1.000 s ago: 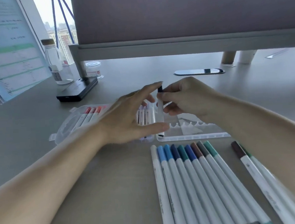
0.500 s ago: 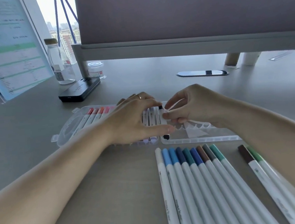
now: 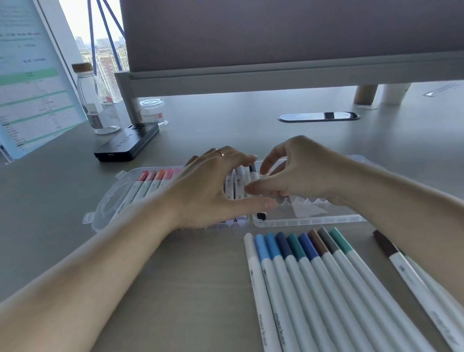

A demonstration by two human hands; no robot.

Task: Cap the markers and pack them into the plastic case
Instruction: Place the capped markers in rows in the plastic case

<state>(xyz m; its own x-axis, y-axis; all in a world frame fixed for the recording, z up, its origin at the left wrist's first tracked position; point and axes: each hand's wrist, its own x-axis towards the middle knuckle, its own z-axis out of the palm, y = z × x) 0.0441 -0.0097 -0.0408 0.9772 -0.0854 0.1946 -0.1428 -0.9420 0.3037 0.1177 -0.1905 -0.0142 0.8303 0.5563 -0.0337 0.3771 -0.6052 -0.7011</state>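
The clear plastic case lies open across the desk, with red and pink capped markers in its left part. A black-capped marker lies in a slot at the case's middle. My left hand spans it, fingers at its far end and thumb by its near end. My right hand hovers just to the right, fingers spread, its thumb tip against the barrel. Several capped blue, teal, brown and grey markers lie in a row in front of the case. A brown marker lies further right beside my right forearm.
A black flat box, a glass bottle and a small jar stand behind the case at the left. A tilted document stand is at far left. A grey partition runs along the back, with a cable grommet below it.
The black marker came down from upright between both hands into the case slot. My right hand's fingers have opened and lifted off it; my left hand stays over it.
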